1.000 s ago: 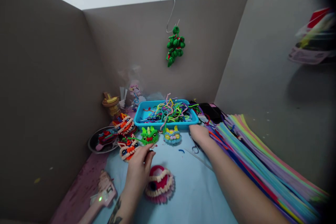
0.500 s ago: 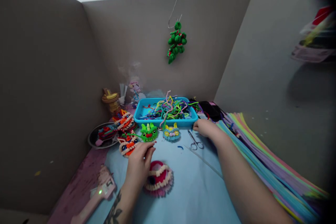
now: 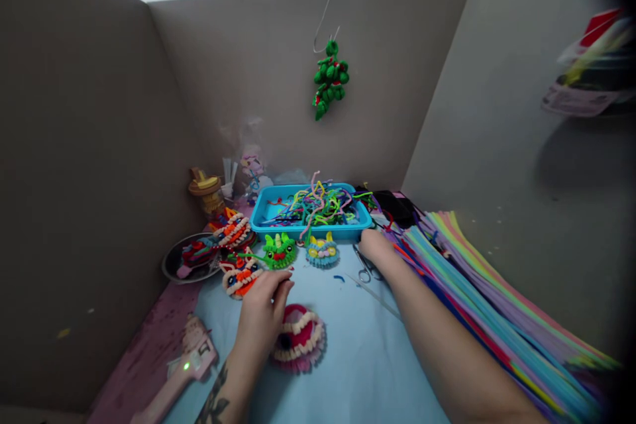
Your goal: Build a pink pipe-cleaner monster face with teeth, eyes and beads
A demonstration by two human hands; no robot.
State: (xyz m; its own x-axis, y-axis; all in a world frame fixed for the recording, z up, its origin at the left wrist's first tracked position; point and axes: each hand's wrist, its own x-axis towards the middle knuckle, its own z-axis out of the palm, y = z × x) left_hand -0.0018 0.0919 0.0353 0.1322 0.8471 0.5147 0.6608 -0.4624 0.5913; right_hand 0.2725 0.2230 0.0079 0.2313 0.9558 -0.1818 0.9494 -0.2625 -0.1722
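My left hand (image 3: 265,301) is closed in a pinch above the blue cloth, a tiny red bit showing at its fingertips. Whether that bit is held or is a fingernail, I cannot make out. Just below and right of it lies a round pink and cream chenille-stem head (image 3: 301,338) with a dark eye, partly covered by the hand. My right hand (image 3: 376,245) reaches to the right front corner of the blue tray (image 3: 313,232); its fingers are hidden from me. Under that wrist, scissors (image 3: 364,268) lie partly covered. A thin pale rod (image 3: 372,295) runs beneath the forearm.
Green (image 3: 279,252) and blue-yellow (image 3: 322,252) chenille heads stand before the tray, which holds tangled stem offcuts. Orange heads (image 3: 241,276) and a metal bowl (image 3: 173,271) are at left. A pink glue gun (image 3: 199,351) lies nearer. Long chenille stems (image 3: 497,305) spread at right.
My right hand and forearm have shifted slightly left and now cover more of the scissors. The view has turned a little to the right. My left hand keeps its pinch over the same spot.
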